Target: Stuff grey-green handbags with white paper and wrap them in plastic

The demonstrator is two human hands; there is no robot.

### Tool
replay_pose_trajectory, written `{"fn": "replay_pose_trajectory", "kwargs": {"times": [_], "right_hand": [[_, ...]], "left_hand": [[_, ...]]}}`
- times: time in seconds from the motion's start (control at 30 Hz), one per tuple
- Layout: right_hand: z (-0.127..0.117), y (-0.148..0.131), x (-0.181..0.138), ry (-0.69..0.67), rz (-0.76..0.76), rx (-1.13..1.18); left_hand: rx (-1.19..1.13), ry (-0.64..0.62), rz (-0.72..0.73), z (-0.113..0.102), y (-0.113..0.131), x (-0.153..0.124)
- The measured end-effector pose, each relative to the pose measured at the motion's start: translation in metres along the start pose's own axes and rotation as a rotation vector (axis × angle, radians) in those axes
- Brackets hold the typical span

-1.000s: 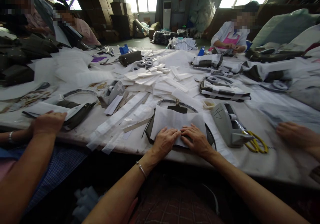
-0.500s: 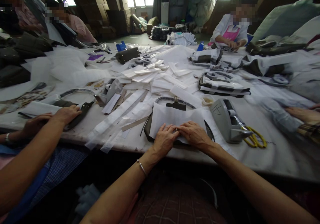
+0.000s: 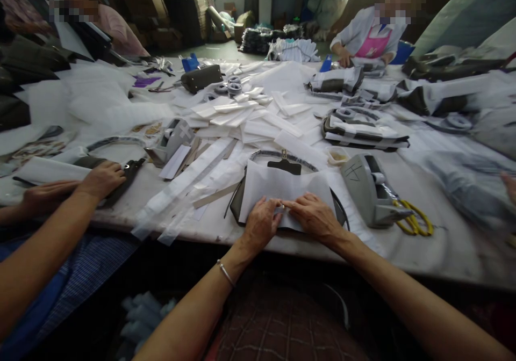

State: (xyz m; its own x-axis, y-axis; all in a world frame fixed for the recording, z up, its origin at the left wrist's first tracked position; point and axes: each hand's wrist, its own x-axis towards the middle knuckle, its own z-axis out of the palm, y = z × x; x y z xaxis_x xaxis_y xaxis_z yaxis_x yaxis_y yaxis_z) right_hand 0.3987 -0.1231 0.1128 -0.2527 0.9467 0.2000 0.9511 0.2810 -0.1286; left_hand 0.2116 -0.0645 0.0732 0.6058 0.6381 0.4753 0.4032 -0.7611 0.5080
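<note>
A dark olive handbag (image 3: 237, 202) lies at the table's front edge, mostly hidden beneath a white paper sheet (image 3: 262, 183). Its wrapped handle (image 3: 308, 164) arches behind, beside a dark tab (image 3: 284, 166) with a metal buckle. On the sheet, my left hand (image 3: 261, 224) has curled fingers and a closed thumb. Opposite it, my right hand (image 3: 316, 217) rests with its index finger reaching toward the left fingertips, the other fingers bent. A tiny shiny spot shows between the fingertips; what it is, or what the fingers pinch, cannot be made out.
A grey tape dispenser (image 3: 365, 189) and yellow-handled scissors (image 3: 415, 218) lie to the right. White paper strips (image 3: 250, 111) pile up beyond the bag, with another wrapped bag (image 3: 363, 132) behind. At left, a co-worker's hands (image 3: 100, 181) hold a similar bag. Another dispenser (image 3: 171, 141) stands there.
My left fingers have drawn back slightly and curled; the right hand stays nearly in place. The view has tilted down a little. Across the table, a co-worker's hands have moved apart.
</note>
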Motion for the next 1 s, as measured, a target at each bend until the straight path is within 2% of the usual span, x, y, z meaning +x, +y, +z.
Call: {"fn": "replay_pose_trajectory", "kwargs": {"times": [0.1,0.23,0.33,0.53,0.63,0.7,0.87,1.0], "right_hand": [[-0.002,-0.004,0.006,-0.03,0.024,-0.017],[0.008,-0.004,0.005,0.074,0.11,0.044],[0.012,-0.002,0.001,0.107,0.108,0.059],[-0.001,-0.006,0.007,-0.035,-0.043,-0.105],[-0.006,-0.008,0.011,-0.102,-0.061,-0.135],[-0.007,-0.006,0.011,-0.122,-0.042,-0.101],[-0.005,0.011,0.003,-0.079,0.033,0.194],[-0.019,0.017,0.011,-0.081,0.075,0.423]], "left_hand": [[0.005,-0.033,-0.004,0.0,0.0,0.001],[0.027,-0.084,0.035,-0.002,-0.001,0.001],[0.073,-0.138,0.063,-0.003,0.001,0.0],[0.268,-0.325,0.082,-0.014,0.019,0.014],[0.332,-0.492,0.069,-0.023,0.029,0.031],[0.34,-0.542,0.061,-0.027,0.03,0.039],[0.318,-0.449,0.115,-0.026,0.019,0.036],[0.301,-0.397,0.105,-0.018,0.013,0.026]]}}
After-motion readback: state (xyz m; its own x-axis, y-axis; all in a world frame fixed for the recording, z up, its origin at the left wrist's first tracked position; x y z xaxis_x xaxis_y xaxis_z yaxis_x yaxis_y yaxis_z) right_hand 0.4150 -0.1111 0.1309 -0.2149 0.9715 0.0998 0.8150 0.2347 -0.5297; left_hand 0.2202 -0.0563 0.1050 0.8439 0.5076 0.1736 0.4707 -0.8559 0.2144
